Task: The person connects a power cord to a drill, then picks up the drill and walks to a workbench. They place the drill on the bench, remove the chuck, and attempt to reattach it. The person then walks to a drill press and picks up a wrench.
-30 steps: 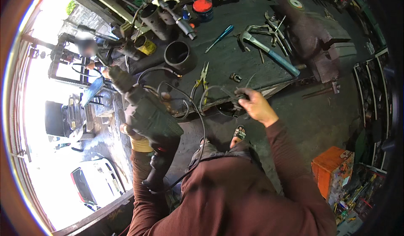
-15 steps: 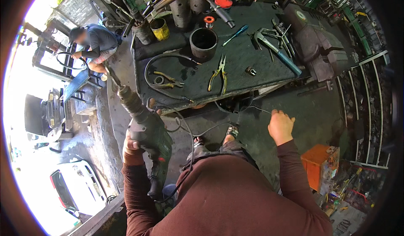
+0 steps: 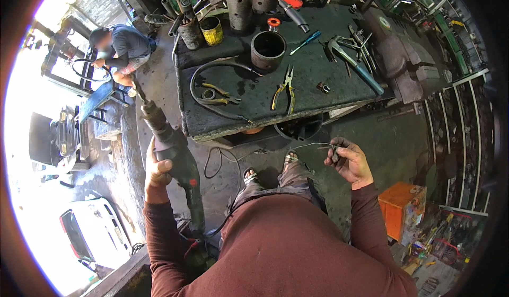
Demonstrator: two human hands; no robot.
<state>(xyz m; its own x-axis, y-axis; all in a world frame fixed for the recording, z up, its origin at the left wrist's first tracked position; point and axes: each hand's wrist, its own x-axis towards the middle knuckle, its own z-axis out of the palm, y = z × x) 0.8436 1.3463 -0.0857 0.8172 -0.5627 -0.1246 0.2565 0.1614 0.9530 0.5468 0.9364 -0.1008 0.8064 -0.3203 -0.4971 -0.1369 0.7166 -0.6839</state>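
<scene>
My left hand (image 3: 158, 170) is wrapped round the body of a dark power drill (image 3: 177, 156). The drill's long bit (image 3: 138, 89) points up and away, left of the workbench. A dark power cord (image 3: 213, 162) hangs in loops below the bench's front edge. My right hand (image 3: 349, 162) is turned partly palm up, its fingers pinching a small dark piece at the end of a thin pale cord or wire (image 3: 313, 145). Whether that piece is a plug I cannot tell. On the bench nearby lie yellow-handled pliers (image 3: 283, 90) and a small metal fitting (image 3: 323, 87).
The dark workbench (image 3: 233, 125) carries a metal cylinder (image 3: 268, 53), a hose (image 3: 193, 82), a hammer (image 3: 355, 66), a screwdriver (image 3: 306, 42) and a vise (image 3: 405, 58). An orange box (image 3: 398, 209) stands at right. Another person (image 3: 124, 48) crouches at far left holding a black hose.
The drill has tilted more upright and shifted slightly left and down with my left hand. My right hand has rolled palm up, showing the dark piece in its fingers. The view has shifted slightly.
</scene>
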